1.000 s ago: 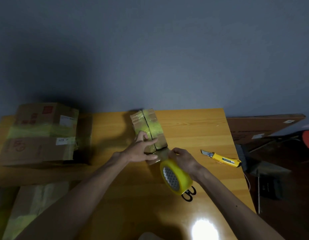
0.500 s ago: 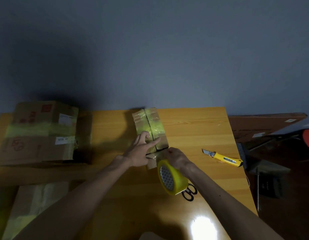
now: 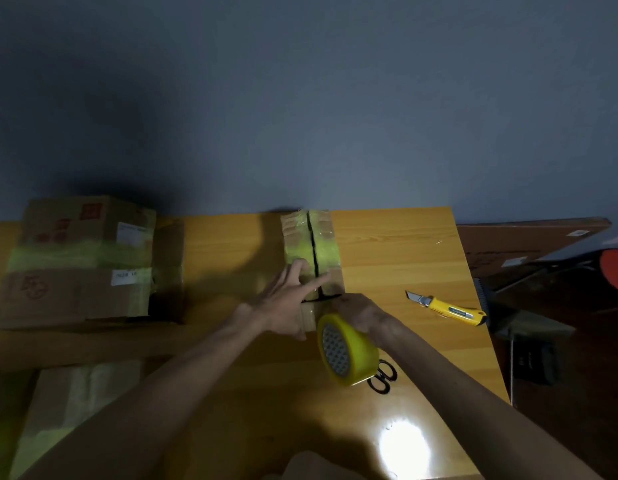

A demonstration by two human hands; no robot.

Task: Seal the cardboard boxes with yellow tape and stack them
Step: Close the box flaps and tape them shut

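Observation:
A small cardboard box [image 3: 323, 247] stands in the middle of the wooden table, its top flaps meeting at a dark seam, with old yellowish tape across them. My left hand [image 3: 287, 303] lies flat on the box's near left flap, fingers spread. My right hand [image 3: 361, 311] grips the yellow tape roll [image 3: 345, 348] at the box's near edge. A larger sealed box [image 3: 82, 258] with yellow tape bands sits at the far left.
A yellow utility knife [image 3: 449, 309] lies to the right, blade out. Black scissors [image 3: 382, 375] are partly hidden under the tape roll. The table [image 3: 404, 247] ends on the right. More cardboard [image 3: 72, 403] lies lower left, below the table.
My right hand has carried the tape roll forward to the box's near edge. My left hand has stayed on the flap. The view has shifted a little.

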